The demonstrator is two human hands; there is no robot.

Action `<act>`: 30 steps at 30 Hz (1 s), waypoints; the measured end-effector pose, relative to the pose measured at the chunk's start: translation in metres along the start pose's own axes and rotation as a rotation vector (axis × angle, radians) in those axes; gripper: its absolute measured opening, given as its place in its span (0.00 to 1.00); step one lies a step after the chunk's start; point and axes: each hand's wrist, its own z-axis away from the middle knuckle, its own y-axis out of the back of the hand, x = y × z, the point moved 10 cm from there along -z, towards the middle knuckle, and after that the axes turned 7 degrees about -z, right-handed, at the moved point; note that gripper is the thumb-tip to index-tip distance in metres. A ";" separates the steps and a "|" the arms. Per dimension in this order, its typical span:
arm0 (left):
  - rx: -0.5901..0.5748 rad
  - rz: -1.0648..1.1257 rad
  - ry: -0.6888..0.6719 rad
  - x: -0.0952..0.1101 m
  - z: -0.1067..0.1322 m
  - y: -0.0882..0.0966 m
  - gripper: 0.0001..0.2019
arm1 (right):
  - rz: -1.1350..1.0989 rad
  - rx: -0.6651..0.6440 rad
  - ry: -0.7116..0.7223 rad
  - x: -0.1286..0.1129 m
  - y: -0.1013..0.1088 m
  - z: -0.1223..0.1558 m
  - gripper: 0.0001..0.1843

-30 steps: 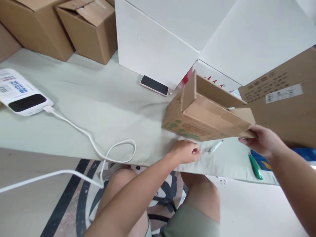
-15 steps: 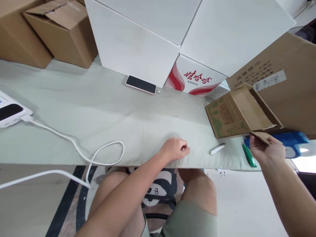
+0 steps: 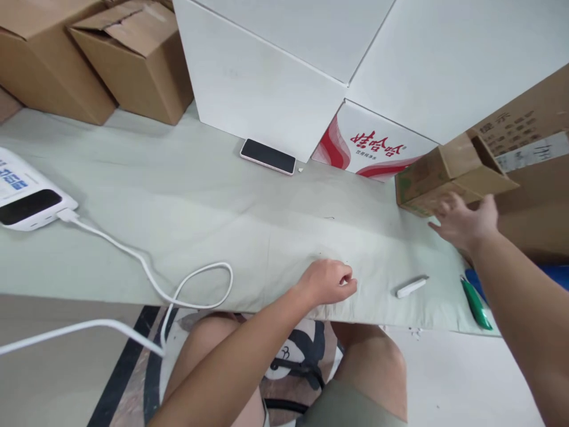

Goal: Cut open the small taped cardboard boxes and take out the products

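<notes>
My right hand (image 3: pixel 466 220) is at the near side of a small brown cardboard box (image 3: pixel 427 178) with green print. Its fingers are spread, slightly blurred, and seem to touch or nearly touch the box's side; I cannot tell which. The box stands with its flaps open. My left hand (image 3: pixel 329 281) rests on the pale green table cover (image 3: pixel 284 231) near the front edge, fingers curled into a loose fist with nothing visible in it. A white utility knife (image 3: pixel 411 287) lies between the two hands. To its right is a green-handled tool (image 3: pixel 475 303).
Against white panels (image 3: pixel 267 77) lies a dark-screened phone (image 3: pixel 267 156). A red-and-white carton (image 3: pixel 368 145) sits beside them. At left, a white power bank (image 3: pixel 35 196) has a looping white cable (image 3: pixel 133 252). Brown boxes (image 3: pixel 133 59) stand at the back left, a large carton (image 3: pixel 533 201) at right.
My right hand has let go of the box's flap and opened. The small box has been pushed back toward the red-and-white carton. My left hand stays in its fist; the view has shifted slightly.
</notes>
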 end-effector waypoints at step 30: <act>0.383 0.663 0.361 -0.097 0.083 0.143 0.09 | 0.779 -0.695 1.200 -0.198 -0.579 0.358 0.30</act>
